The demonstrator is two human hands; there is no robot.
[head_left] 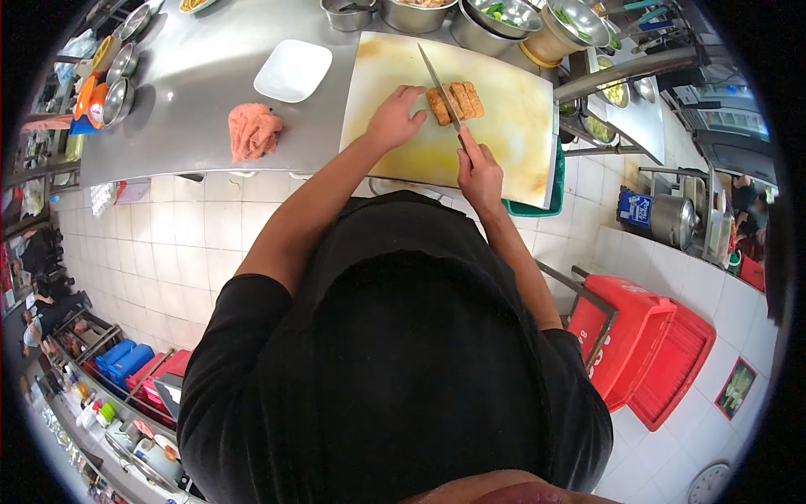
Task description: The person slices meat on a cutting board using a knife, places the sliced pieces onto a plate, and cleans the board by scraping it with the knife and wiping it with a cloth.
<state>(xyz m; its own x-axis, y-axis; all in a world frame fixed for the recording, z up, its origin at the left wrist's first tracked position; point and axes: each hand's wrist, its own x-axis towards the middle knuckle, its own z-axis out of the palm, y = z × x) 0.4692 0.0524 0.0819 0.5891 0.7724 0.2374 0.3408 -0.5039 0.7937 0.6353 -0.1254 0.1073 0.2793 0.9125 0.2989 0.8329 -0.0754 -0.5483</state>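
Note:
On the worn white cutting board [395, 151] lies a browned block of food [467, 99], cut into several pieces. A long knife [434, 70] crosses it, its tip pointing away from me. My right hand [480, 172] is wrapped round the knife's handle at the near side of the food. My left hand [396, 116] rests at the left of the block, fingertips against or very near its left piece; its fingers are bent, and I see nothing held in them.
Left of the board are a white square plate [293, 70] and a crumpled pink cloth [254, 132] on the steel counter [189, 101]. Metal bowls [504, 15] with greens stand behind the board. A green bin [537, 206] sits below its right edge, red crates [630, 336] on the floor.

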